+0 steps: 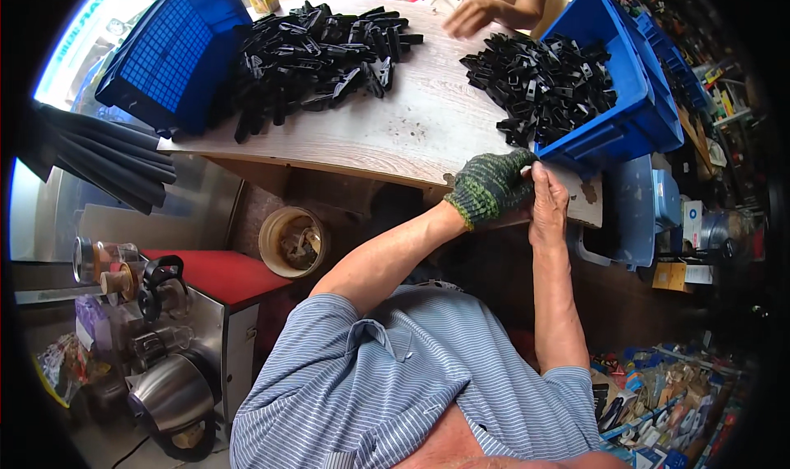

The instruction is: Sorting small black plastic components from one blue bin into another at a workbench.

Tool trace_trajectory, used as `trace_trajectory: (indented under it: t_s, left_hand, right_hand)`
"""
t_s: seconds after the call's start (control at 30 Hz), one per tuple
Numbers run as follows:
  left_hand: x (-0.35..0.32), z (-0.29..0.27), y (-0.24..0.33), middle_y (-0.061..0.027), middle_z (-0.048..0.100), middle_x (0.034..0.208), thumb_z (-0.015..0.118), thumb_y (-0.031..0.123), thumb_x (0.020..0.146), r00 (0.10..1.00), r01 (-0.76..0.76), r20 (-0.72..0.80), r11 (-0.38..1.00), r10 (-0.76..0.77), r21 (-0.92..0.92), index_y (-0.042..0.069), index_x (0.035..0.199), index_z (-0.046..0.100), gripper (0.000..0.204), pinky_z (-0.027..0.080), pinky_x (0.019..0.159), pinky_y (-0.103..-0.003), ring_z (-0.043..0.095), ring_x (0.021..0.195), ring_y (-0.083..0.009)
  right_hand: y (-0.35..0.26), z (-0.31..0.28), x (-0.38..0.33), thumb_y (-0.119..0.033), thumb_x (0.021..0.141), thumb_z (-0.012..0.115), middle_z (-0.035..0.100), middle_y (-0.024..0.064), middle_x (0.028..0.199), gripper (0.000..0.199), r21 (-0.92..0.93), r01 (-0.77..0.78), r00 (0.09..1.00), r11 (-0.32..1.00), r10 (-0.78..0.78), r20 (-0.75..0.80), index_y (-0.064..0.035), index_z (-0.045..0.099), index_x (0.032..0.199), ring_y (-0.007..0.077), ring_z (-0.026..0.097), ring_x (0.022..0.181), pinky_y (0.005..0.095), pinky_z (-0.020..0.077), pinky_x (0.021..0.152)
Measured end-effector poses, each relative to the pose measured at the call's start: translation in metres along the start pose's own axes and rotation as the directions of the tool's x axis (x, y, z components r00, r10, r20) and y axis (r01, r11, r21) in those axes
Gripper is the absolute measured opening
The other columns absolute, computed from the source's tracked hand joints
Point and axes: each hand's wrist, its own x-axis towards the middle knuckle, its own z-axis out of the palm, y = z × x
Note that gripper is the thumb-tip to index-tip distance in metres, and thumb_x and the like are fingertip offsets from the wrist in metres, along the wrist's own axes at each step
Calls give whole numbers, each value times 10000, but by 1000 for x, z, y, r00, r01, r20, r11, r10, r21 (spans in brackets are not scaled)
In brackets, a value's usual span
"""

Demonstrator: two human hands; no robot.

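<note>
At the table's front edge, just short of the right-hand pile, both my hands meet. My left hand (494, 188), in a green and black knit glove, is closed with its fingers curled towards the right one. My bare right hand (547, 201) is pressed up against it, its thumb raised and its fingers bent. Whatever lies between them is hidden. Small black plastic pieces (543, 82) spill from a tipped blue crate (613, 127) beyond my hands. Longer black plastic pieces (321, 53) are heaped at the far left, by a tilted blue basket (169, 58).
Across the pale wooden table (411, 132), another person's hand (473, 15) hovers near the right pile. A round bucket (294, 240) stands on the floor. To my left are a red-topped cabinet (218, 273) and a metal kettle (173, 391); a light-blue bin (625, 214) is at right.
</note>
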Motion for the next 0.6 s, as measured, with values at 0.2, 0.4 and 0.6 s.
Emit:
trace_trajectory:
  t_s: [0.2, 0.4, 0.6]
  left_hand:
    - [-5, 8, -4, -172, 685, 847, 673, 329, 875, 991, -54, -111, 988, 71, 146, 104, 1054, 643, 289, 518, 675, -455, 662, 795, -385]
    - [-19, -9, 4, -148, 691, 907, 717, 279, 836, 985, -18, -167, 992, 39, 123, 91, 1046, 663, 286, 530, 703, -439, 666, 802, -346]
    - [-19, -128, -64, -157, 659, 1057, 740, 230, 840, 625, 151, -621, 707, 474, 691, 33, 1127, 641, 362, 468, 919, -446, 603, 1011, -351]
  right_hand:
    - [2, 13, -2, -350, 987, 597, 630, -30, 949, 285, 51, -84, 990, 995, 89, -111, -78, 678, 957, 78, 553, 898, 266, 438, 856]
    - [21, 23, -1, -359, 974, 554, 609, -13, 888, 292, 159, -82, 993, 984, 95, -73, -82, 636, 940, 108, 577, 804, 299, 515, 777]
    - [-14, 46, -11, -370, 968, 459, 222, -55, 470, 378, 231, -227, 961, 946, 257, -106, -130, 442, 677, 85, 253, 364, 413, 545, 381]
